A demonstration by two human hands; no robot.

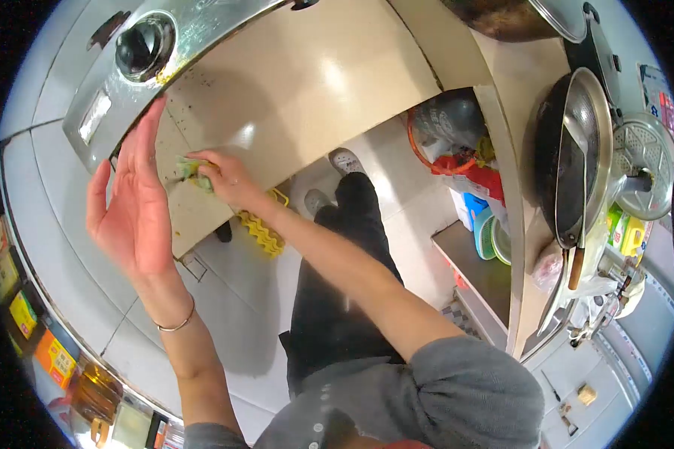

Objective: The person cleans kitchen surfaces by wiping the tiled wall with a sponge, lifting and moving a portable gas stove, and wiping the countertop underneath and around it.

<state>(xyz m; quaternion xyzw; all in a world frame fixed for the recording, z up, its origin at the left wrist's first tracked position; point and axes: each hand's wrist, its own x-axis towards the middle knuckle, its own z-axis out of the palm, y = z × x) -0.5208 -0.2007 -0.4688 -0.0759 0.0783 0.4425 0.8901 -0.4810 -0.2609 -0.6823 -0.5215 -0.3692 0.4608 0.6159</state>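
Observation:
My left hand (pixel 133 206) is open, palm turned toward me, with fingers stretched up to the lower edge of the steel gas stove (pixel 202 37). The fingertips meet that edge; whether they bear its weight I cannot tell. Closed around a crumpled green-and-yellow cleaning cloth (pixel 192 171), my right hand (pixel 231 179) presses it to the beige countertop (pixel 307 90), close to the counter's left end. Dark crumbs (pixel 191 81) dot the counter beside the stove. The stove's black knob (pixel 144 46) faces up, with a yellowish stain near it.
A frying pan (pixel 550 161) with a spatula (pixel 583 187) lies on the right-hand counter, beside a steamer rack (pixel 645 168). Below are a red-rimmed bin (pixel 445 131) and an open cabinet. A yellow egg tray (pixel 260 233) hangs below the counter edge. Bottles and boxes (pixel 56 359) stand at lower left.

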